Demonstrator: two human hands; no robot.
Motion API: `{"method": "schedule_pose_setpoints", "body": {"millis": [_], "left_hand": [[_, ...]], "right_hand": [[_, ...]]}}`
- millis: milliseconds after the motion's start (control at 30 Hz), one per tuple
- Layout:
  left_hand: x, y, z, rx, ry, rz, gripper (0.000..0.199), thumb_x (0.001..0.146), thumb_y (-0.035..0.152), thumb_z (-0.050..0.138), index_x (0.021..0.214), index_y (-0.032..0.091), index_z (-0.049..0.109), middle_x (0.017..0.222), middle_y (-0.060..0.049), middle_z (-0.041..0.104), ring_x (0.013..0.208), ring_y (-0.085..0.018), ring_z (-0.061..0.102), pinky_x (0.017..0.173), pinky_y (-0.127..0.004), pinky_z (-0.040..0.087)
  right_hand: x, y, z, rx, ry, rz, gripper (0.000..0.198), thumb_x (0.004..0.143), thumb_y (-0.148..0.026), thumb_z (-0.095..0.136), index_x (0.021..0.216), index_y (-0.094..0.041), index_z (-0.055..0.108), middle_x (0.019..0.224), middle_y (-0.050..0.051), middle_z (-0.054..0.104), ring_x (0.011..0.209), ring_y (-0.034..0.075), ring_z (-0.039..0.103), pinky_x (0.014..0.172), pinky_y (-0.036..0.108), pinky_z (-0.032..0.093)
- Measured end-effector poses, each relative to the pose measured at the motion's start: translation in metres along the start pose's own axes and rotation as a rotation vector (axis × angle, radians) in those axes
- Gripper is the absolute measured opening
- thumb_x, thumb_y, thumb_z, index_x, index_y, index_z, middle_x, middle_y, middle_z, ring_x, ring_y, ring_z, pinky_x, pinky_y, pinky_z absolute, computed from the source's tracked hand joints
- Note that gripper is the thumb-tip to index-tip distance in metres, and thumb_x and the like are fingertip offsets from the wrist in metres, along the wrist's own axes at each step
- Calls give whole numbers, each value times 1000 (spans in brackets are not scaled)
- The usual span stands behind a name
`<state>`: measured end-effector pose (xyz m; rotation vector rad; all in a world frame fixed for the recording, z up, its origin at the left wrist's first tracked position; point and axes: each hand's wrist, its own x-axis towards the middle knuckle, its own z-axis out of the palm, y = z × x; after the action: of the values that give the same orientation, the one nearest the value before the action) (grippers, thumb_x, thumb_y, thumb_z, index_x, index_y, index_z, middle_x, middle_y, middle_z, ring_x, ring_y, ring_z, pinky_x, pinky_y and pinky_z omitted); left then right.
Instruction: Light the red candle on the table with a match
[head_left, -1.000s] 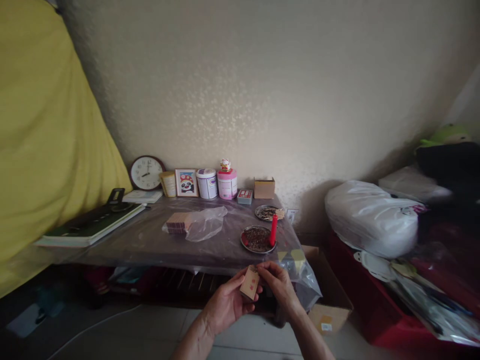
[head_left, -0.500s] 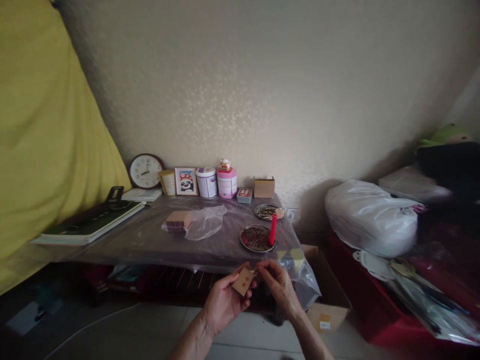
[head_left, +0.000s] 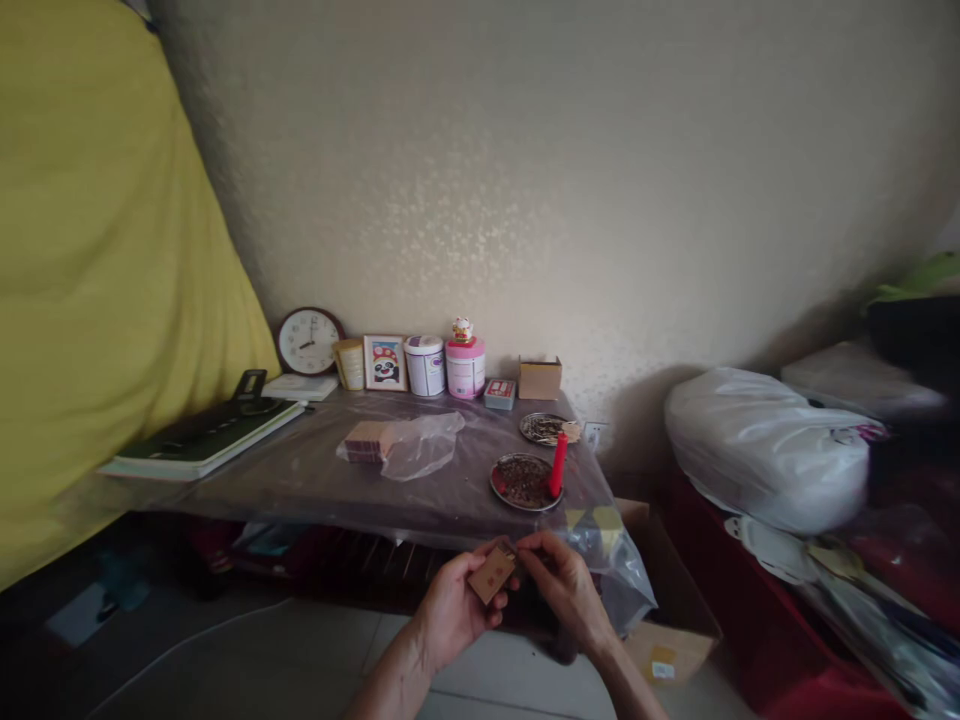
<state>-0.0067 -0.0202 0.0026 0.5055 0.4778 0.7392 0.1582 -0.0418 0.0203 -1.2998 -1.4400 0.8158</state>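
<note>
My left hand [head_left: 459, 605] is closed around a small brown matchbox [head_left: 493, 574] with red marks on its face. The box is tilted, and light match-like sticks show at its far end. Right at that end, my right hand [head_left: 564, 580] has its thumb and forefinger pinched together; what lies between the fingertips is too small to make out. Both hands are in front of the table's near edge. Beyond them, an upright red candle [head_left: 558, 465] stands at the right rim of a round metal plate [head_left: 526, 507] covered with dark bits.
On the plastic-covered table [head_left: 300, 470] lie a second plate [head_left: 541, 428] with sticks, a wrapped brown pack [head_left: 367, 441] and a green-black box [head_left: 202, 440]. A clock [head_left: 309, 341] and tubs [head_left: 466, 370] line the wall. A cardboard box [head_left: 667, 640] sits below right.
The view has swung slightly left, so the table and its things appear further right. My left hand still holds the matchbox, and my right fingers stay at its far end.
</note>
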Motion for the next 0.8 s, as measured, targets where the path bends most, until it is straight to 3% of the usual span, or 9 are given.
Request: {"method": "schedule_pose_setpoints", "body": {"millis": [367, 800], "left_hand": [[2, -2, 0, 164, 54, 19, 44, 77, 35, 48, 115, 13, 53, 68, -7, 67, 49, -12, 51, 46, -22, 26], [4, -6, 5, 285, 77, 73, 37, 71, 38, 53, 100, 15, 58, 58, -3, 64, 45, -11, 49, 42, -23, 23]], "right_hand": [[1, 2, -1, -310, -172, -137, 17, 82, -22, 51, 78, -19, 66, 76, 2, 65, 73, 17, 62, 70, 25, 45], [0, 5, -2, -334, -234, -169, 19, 82, -17, 48, 84, -20, 67, 83, 3, 69, 77, 16, 63, 73, 23, 45]]}}
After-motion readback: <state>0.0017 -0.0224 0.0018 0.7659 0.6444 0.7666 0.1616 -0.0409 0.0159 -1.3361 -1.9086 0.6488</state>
